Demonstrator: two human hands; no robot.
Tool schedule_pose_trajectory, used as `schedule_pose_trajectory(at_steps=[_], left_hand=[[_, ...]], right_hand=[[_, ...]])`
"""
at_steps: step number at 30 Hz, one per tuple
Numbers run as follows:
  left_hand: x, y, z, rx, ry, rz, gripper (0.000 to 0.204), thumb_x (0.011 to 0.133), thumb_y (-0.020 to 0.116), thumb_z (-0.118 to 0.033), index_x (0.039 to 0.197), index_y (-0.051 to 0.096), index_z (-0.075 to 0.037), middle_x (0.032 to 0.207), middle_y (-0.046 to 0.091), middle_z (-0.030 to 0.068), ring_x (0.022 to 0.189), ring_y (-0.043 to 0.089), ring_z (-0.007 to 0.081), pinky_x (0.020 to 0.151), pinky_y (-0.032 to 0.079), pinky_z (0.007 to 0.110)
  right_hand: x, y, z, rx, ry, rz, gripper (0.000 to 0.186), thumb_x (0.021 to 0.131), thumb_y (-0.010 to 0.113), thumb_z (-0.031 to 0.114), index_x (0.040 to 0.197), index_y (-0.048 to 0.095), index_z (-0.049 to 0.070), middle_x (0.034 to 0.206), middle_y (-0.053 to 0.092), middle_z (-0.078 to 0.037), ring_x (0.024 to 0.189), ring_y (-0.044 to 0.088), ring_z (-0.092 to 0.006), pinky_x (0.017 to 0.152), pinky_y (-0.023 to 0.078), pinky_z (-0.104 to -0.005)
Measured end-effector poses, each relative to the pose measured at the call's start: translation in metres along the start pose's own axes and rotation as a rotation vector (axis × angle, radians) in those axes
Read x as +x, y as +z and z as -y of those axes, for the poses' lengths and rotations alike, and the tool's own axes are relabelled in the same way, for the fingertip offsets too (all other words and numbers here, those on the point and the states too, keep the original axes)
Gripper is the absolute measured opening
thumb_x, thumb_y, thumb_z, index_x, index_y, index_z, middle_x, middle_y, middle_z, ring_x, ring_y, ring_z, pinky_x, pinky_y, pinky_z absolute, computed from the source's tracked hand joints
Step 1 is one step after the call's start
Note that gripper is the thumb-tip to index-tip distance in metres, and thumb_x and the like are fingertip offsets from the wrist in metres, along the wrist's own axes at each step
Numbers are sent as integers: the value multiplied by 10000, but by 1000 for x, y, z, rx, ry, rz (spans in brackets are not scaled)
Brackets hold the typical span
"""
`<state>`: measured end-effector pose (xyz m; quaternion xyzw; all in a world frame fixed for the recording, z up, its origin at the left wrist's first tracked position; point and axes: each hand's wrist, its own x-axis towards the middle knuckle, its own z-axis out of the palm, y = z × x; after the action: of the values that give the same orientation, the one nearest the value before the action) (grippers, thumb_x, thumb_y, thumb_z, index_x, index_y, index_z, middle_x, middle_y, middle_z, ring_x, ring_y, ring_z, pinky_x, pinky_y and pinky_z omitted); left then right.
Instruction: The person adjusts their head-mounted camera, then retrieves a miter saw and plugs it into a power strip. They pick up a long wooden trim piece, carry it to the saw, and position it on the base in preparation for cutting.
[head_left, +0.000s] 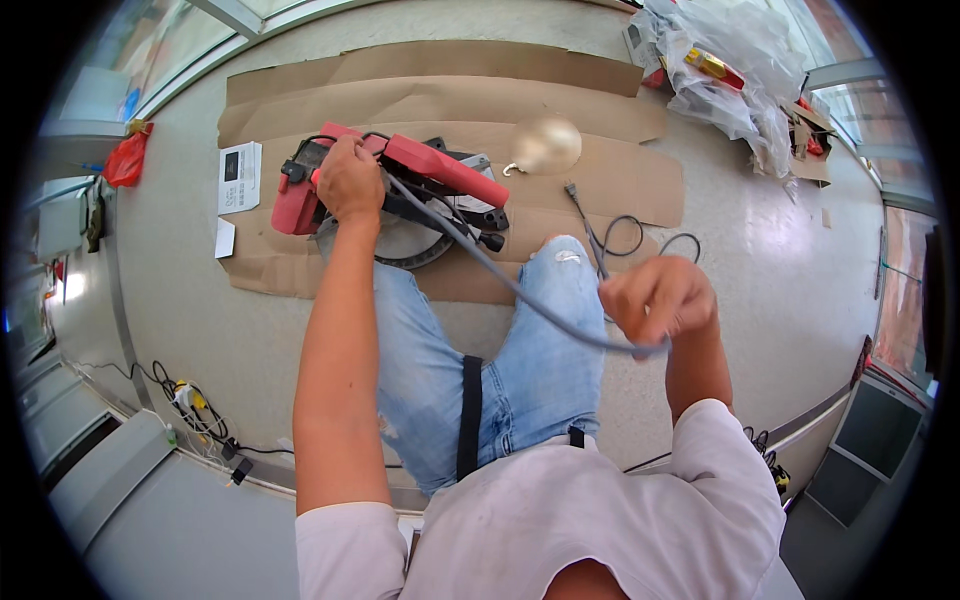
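A red and black mitre saw (440,165) lies on cardboard before my knees. My left hand (350,182) is closed on its upper left part, near a black handle, with its fingertips partly hidden. A grey cable (500,275) runs from the saw down across my right thigh to my right hand (660,300), whose curled fingers hold it; that hand is slightly blurred. The cable's black plug (571,192) rests on the cardboard amid loose loops. A pale, round, blurry object with a small hook (548,145) is right of the saw.
Cardboard sheets (430,80) cover the floor (780,280). A white printed card (240,172) and red bag (128,160) are at left. Crumpled plastic sheeting (725,110) is piled back right. Tangled cables and adapters (195,400) lie lower left. Glazed walls surround me.
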<state>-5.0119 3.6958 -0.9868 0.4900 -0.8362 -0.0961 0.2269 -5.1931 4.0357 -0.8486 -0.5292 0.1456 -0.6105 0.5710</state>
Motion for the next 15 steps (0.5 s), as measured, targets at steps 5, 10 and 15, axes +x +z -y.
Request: schedule_pose_trajectory(at_steps=[5,10,15], left_hand=[[4,1,-15,-7,-1,-2,147,921,562,-191,946,687,-118,934,723,94,897,679,324,750,523,461],[7,-2,1,-36,-22,-11,158,926,566,-209,951,701,-131,948,728,108,894,684,338,761,527,461],[13,-3,7,-37,-24,33,190,942,544,-227,976,709,-140,977,732,116,917,686,349,782,527,460]], right_hand=[[-88,26,65,-37,155,-107,236,926,656,176,1028,762,-8,811,669,-82,666,544,-200,632,359,-345],[-244,2,85,-346,303,-1403,223,945,588,248,967,679,45,645,454,35,605,392,-131,612,337,-306],[-331,-4,20,-1833,1647,-1200,449,865,668,216,1262,625,10,1103,673,-237,1054,623,-401,951,485,-475]])
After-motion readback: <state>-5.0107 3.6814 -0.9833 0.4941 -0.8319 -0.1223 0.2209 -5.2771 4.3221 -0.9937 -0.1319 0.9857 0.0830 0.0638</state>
